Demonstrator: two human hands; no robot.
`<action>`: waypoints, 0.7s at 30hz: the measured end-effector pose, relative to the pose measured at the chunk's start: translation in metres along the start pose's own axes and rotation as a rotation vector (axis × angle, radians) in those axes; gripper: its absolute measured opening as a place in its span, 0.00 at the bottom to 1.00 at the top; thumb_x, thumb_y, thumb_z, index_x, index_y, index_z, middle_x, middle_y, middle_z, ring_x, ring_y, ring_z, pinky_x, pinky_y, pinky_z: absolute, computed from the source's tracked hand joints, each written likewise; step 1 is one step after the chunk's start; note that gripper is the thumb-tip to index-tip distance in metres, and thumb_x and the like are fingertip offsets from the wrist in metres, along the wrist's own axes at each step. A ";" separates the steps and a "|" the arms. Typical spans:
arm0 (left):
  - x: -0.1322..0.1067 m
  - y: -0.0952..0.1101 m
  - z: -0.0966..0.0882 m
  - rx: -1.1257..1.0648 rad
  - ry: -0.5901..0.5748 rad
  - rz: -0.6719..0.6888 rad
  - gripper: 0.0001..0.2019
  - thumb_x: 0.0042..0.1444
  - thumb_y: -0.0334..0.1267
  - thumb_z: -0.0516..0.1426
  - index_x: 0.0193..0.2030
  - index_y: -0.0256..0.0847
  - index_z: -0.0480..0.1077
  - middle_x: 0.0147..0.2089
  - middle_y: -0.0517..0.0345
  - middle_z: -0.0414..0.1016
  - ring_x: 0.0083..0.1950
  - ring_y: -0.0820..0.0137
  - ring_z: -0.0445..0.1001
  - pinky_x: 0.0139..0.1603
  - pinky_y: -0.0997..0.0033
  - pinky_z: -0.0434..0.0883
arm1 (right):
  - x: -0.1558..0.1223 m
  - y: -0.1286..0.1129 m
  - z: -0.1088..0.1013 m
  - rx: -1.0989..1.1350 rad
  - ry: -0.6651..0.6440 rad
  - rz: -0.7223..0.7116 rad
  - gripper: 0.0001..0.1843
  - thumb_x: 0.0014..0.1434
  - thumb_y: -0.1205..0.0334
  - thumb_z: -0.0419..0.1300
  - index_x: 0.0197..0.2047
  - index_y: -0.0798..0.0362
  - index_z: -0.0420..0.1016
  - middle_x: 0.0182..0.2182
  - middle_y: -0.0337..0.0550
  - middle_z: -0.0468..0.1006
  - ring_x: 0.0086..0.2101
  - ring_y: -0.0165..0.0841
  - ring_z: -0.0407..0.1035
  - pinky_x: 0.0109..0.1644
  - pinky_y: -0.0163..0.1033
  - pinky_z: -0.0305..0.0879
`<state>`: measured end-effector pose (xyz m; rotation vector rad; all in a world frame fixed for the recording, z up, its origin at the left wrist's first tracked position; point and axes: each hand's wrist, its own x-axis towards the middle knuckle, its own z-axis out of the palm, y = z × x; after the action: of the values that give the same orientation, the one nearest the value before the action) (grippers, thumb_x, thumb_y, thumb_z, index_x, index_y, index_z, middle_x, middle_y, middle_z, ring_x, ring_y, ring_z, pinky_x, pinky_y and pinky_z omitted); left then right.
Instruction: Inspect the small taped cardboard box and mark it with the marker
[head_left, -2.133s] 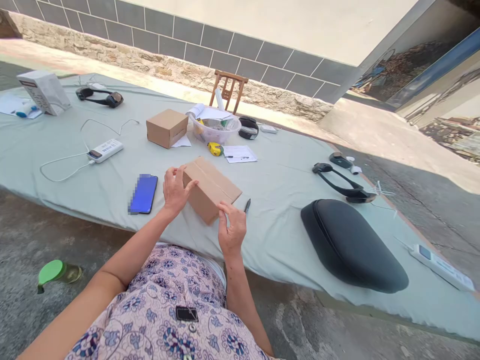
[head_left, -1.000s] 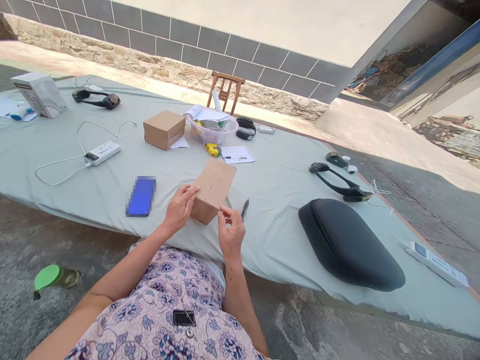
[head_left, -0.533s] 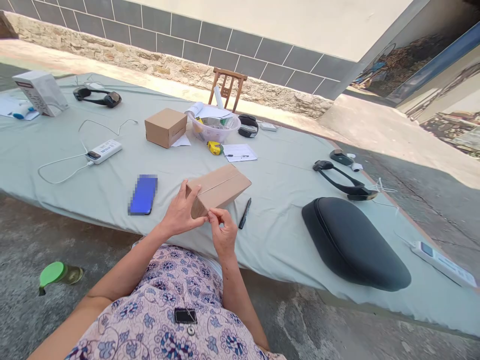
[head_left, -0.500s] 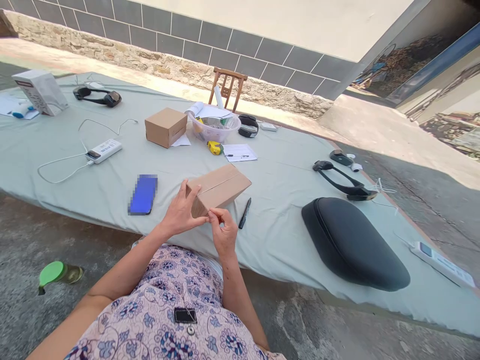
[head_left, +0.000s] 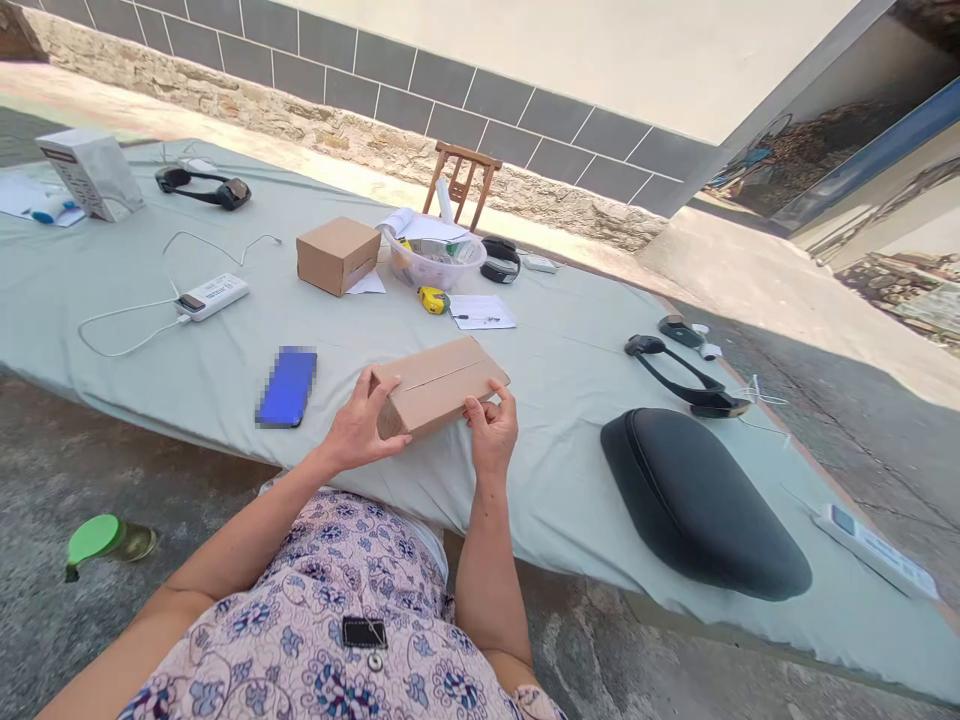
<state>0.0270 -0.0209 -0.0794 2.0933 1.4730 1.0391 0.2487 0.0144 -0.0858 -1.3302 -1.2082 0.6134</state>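
A closed brown cardboard box [head_left: 439, 382] lies lengthwise in front of me on the pale green cloth-covered table [head_left: 570, 360]. My left hand [head_left: 358, 432] wraps round its near left end, fingers curled over the top edge. My right hand [head_left: 491, 430] grips its right end, with the fingertips on the near side. The pen beside the box is hidden behind my right hand.
A blue phone [head_left: 286, 385] lies left of the box. Behind it are a smaller cardboard box [head_left: 337, 254], a clear bowl of items [head_left: 435, 260], a yellow tape measure [head_left: 432, 299], a paper sheet [head_left: 481, 311] and a power bank [head_left: 210, 296]. A black padded case [head_left: 697, 500] and headsets [head_left: 686, 375] lie to the right.
The box has been turned from pointing away from me to lying crosswise. My right hand moved from pinching the near left corner to gripping the right end.
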 end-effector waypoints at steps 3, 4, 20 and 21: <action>-0.001 -0.007 -0.005 -0.055 -0.024 0.018 0.43 0.47 0.44 0.67 0.68 0.43 0.56 0.71 0.39 0.48 0.68 0.46 0.63 0.55 0.52 0.75 | 0.007 0.001 -0.006 -0.101 0.146 -0.001 0.42 0.51 0.38 0.66 0.62 0.52 0.67 0.27 0.33 0.72 0.27 0.30 0.65 0.40 0.38 0.65; -0.002 -0.010 -0.007 -0.078 -0.032 0.024 0.43 0.47 0.43 0.67 0.69 0.44 0.56 0.71 0.40 0.48 0.68 0.46 0.62 0.57 0.51 0.74 | 0.009 0.001 -0.009 -0.136 0.201 -0.018 0.42 0.50 0.36 0.66 0.62 0.52 0.68 0.30 0.35 0.72 0.29 0.30 0.65 0.41 0.38 0.65; -0.009 -0.039 -0.013 -0.314 0.004 0.123 0.41 0.49 0.54 0.68 0.68 0.50 0.61 0.71 0.44 0.51 0.74 0.48 0.53 0.67 0.49 0.66 | 0.012 0.002 -0.013 0.087 0.185 -0.044 0.27 0.59 0.35 0.56 0.41 0.53 0.74 0.39 0.43 0.77 0.43 0.36 0.70 0.50 0.41 0.66; -0.009 -0.039 -0.011 -0.295 0.022 0.123 0.41 0.49 0.54 0.68 0.68 0.50 0.61 0.71 0.44 0.52 0.74 0.48 0.54 0.67 0.49 0.67 | 0.011 0.004 -0.011 0.090 0.166 -0.023 0.29 0.59 0.36 0.56 0.47 0.53 0.73 0.44 0.46 0.78 0.47 0.38 0.70 0.53 0.43 0.66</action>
<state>-0.0078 -0.0153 -0.1006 1.9839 1.1311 1.2452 0.2639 0.0211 -0.0842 -1.2643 -1.0473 0.5243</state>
